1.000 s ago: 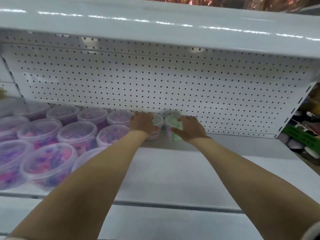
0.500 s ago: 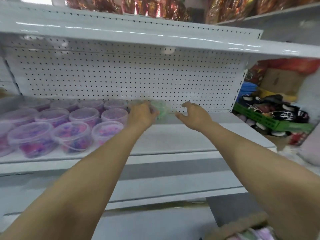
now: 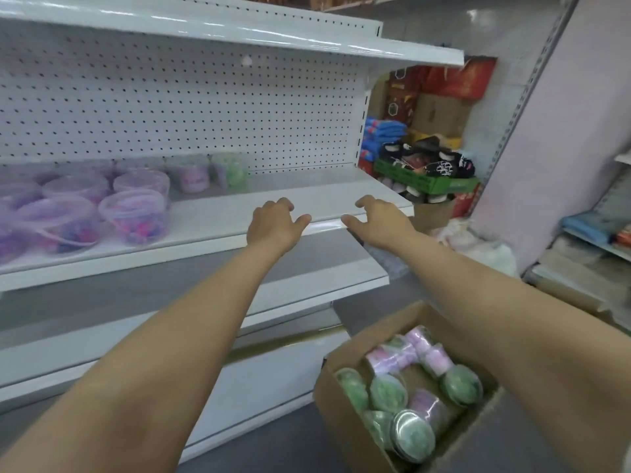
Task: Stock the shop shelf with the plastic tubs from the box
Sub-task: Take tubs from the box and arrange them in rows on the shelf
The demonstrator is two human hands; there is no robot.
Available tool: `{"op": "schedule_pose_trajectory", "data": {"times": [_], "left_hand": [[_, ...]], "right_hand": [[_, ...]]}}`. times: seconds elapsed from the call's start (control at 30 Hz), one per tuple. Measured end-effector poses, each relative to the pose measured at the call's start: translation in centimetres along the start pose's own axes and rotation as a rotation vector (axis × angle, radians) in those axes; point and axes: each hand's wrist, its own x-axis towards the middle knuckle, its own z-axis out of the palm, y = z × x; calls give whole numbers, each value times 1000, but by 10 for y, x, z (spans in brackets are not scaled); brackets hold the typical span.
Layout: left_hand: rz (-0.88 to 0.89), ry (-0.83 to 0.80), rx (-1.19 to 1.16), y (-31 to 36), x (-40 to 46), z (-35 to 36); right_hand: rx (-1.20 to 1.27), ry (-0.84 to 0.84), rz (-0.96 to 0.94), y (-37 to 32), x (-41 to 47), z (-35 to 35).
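Small round plastic tubs (image 3: 415, 433) with clear lids, some filled green and some pink-purple, lie jumbled in an open cardboard box (image 3: 338, 414) on the floor at the lower right; about ten can be made out, the rest hidden under the right forearm. Two more small tubs stand at the back of the white shelf (image 3: 307, 196) against the pegboard: a pale purple tub (image 3: 193, 175) and, just beside it on the right, a green tub (image 3: 232, 172). Left of them, larger clear buckets (image 3: 135, 215) of pink, blue and purple pieces fill the shelf in rows; at least six show, blurred at the frame's edge. Both hands hover over the shelf's front edge, holding nothing: the left hand (image 3: 273, 221) and the right hand (image 3: 379, 218) each have loosely curled, relaxed fingers.
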Motion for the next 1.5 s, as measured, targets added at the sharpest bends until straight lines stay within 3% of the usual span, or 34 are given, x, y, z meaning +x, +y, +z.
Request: {"op": "schedule_pose_trajectory", "data": {"times": [0.3, 0.57, 0.87, 0.97, 1.03, 1.13, 1.27, 1.5], "left_hand": [[19, -131, -15, 68, 7, 108], [-135, -346, 7, 88, 1, 257], [-317, -662, 36, 41, -65, 383], [-403, -703, -25, 19, -81, 421], [-473, -812, 18, -2, -91, 452], [-528, -949, 73, -27, -105, 495], [-629, -977, 96, -46, -117, 532], [-646, -989, 173, -49, -98, 572]], "right_hand": [[-11, -33, 126, 123, -13, -9], [63, -324, 269, 260, -6, 52], [146, -719, 453, 366, -62, 174], [159, -841, 593, 393, -80, 219], [191, -870, 718, 409, -95, 245], [368, -896, 960, 424, -119, 279], [565, -882, 1296, 436, -135, 314], [672, -795, 1467, 440, -135, 343]]}}
